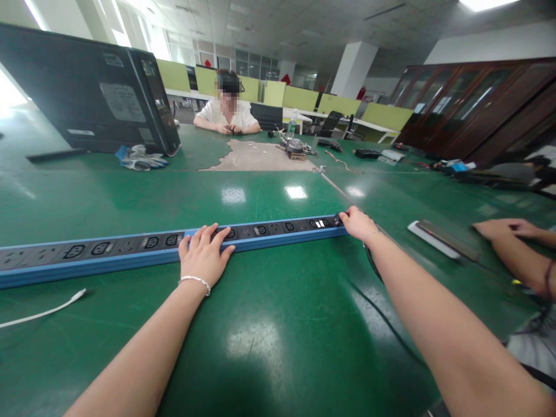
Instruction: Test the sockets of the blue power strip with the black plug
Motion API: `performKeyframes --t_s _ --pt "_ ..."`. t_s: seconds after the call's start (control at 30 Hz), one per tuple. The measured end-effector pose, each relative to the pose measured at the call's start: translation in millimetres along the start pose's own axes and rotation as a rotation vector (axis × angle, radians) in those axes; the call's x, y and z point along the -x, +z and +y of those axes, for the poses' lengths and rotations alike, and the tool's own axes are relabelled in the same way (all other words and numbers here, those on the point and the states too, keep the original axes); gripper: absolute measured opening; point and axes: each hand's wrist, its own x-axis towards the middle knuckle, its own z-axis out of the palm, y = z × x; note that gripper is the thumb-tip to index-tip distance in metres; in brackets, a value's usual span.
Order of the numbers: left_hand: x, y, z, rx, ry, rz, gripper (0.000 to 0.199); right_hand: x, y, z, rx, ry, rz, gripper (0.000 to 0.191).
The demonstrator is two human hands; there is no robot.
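A long blue power strip (108,267) with a row of black sockets lies across the green table and runs out of view at left. Over its middle rests my left hand (204,249), with fingers spread across the top and the thumb at the near side. At the strip's right end my right hand (357,223) is closed around a black plug (337,219), mostly hidden by the fingers. The plug meets the last socket area; how deep it sits cannot be seen. A black cable (374,265) hangs from under this hand and trails over the table.
A white cable (56,307) lies at near left. Behind the strip stand a black computer case (87,92) and gloves (141,157). A person (226,113) sits across the table. Another person's hands (499,227) rest at right, near a white-edged bar (434,238).
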Motion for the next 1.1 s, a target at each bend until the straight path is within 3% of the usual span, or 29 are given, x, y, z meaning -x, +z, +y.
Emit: performKeyframes --t_s 0.3,1.1 --pt "-0.5 -0.7 0.9 -0.001 -0.009 -0.015 0.044 7.8 10.5 -9.8 0.105 -0.038 -0.029 0.039" --pt "-0.5 -3.2 4.8 -0.02 -0.022 -0.034 0.044 12.0 27.2 -4.6 -0.128 0.018 0.091 0.04"
